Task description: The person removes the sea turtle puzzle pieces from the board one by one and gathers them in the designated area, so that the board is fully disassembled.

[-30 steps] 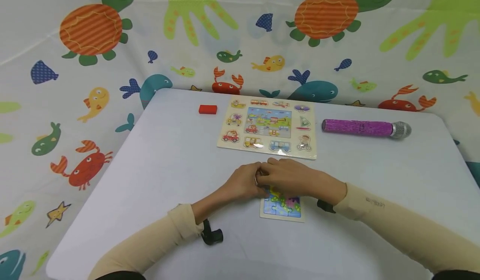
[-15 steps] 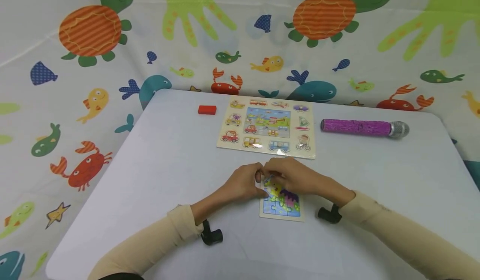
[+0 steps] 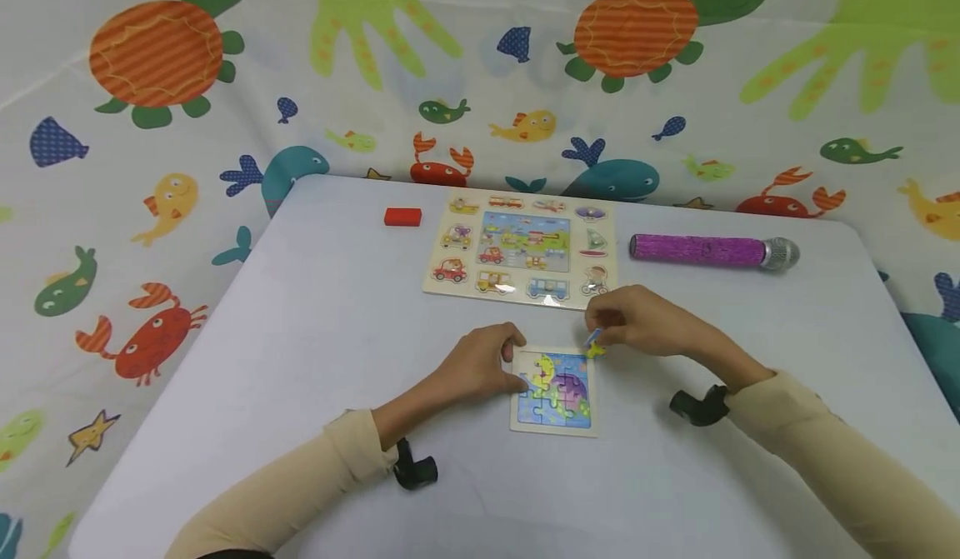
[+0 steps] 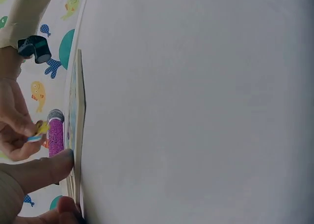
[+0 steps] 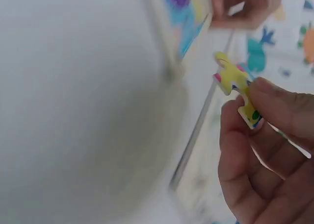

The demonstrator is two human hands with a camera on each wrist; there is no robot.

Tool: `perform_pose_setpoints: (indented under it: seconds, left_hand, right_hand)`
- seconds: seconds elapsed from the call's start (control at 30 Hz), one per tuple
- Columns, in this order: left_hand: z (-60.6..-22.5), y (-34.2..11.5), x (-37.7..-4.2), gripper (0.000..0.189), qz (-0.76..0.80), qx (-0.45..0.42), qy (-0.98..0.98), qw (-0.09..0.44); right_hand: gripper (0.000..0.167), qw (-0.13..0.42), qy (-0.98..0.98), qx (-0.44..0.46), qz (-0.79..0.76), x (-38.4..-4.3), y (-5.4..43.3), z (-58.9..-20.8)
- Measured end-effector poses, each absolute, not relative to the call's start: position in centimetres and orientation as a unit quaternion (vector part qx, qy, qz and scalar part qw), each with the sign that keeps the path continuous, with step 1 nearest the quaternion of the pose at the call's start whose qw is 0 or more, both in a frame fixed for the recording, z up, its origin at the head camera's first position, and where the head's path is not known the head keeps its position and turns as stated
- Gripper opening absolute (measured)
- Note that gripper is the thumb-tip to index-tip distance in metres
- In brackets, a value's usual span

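A small jigsaw puzzle (image 3: 555, 409) in a pale frame, with a yellow and purple picture, lies on the white table. My left hand (image 3: 474, 365) holds it at the left edge, thumb on the frame and a curled finger by the far left corner. In the left wrist view, the thumb (image 4: 51, 171) touches the frame's edge. My right hand (image 3: 648, 319) is raised just beyond the puzzle's far right corner. Between its thumb and index finger it pinches a yellow jigsaw piece (image 5: 234, 79), which also has blue on it. The piece is apart from the frame.
Behind the puzzle lies a larger vehicle picture board (image 3: 517, 286). A red block (image 3: 402, 217) sits to that board's left, and a purple microphone (image 3: 697, 250) to its right. A cloth with sea animals (image 3: 360, 59) hangs behind the table (image 3: 337, 292).
My right hand has moved right, away from the left hand, carrying the yellow jigsaw piece off the puzzle. The puzzle picture is uncovered. My left hand stays at the puzzle's left edge.
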State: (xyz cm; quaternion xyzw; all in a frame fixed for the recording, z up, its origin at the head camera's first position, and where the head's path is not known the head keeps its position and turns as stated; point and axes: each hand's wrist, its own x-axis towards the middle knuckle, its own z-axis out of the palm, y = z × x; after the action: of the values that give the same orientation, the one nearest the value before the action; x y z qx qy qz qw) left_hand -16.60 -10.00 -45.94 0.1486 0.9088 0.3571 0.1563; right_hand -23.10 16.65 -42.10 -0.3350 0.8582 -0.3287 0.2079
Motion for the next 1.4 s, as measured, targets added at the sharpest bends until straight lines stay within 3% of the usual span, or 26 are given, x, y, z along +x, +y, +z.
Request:
perform_pose_setpoints:
  seconds: [0.13, 0.47, 0.7, 0.97, 1.2, 1.4]
  left_hand:
    - [-46.0, -10.3, -16.5, 0.054, 0.348, 0.138, 0.914, 0.158]
    - [-46.2, -10.3, -16.3, 0.055, 0.34, 0.14, 0.918, 0.151]
    - [-46.1, -10.0, -16.5, 0.054, 0.343, 0.146, 0.915, 0.154]
    - [-45.8, -9.9, -16.5, 0.053, 0.338, 0.15, 0.916, 0.153]
    - [-45.9, -9.8, -16.5, 0.054, 0.333, 0.154, 0.917, 0.154]
    - [-45.8, -9.7, -16.4, 0.053, 0.339, 0.15, 0.915, 0.158]
  right_hand:
    - [0.013, 0.206, 0.866, -0.33, -0.315, -23.7, 17.9, -43.1]
    - [0.021, 0.111, 0.913, -0.307, -0.243, -23.2, 17.3, -45.5]
    - [0.023, 0.075, 0.921, -0.329, -0.194, -21.7, 16.2, -44.5]
    - [0.037, 0.148, 0.856, -0.476, -0.135, -20.2, 12.7, -43.4]
    - [0.037, 0.159, 0.863, -0.472, -0.084, -20.5, 11.8, -43.6]
    - [0.05, 0.19, 0.861, -0.467, -0.063, -21.2, 10.9, -43.1]
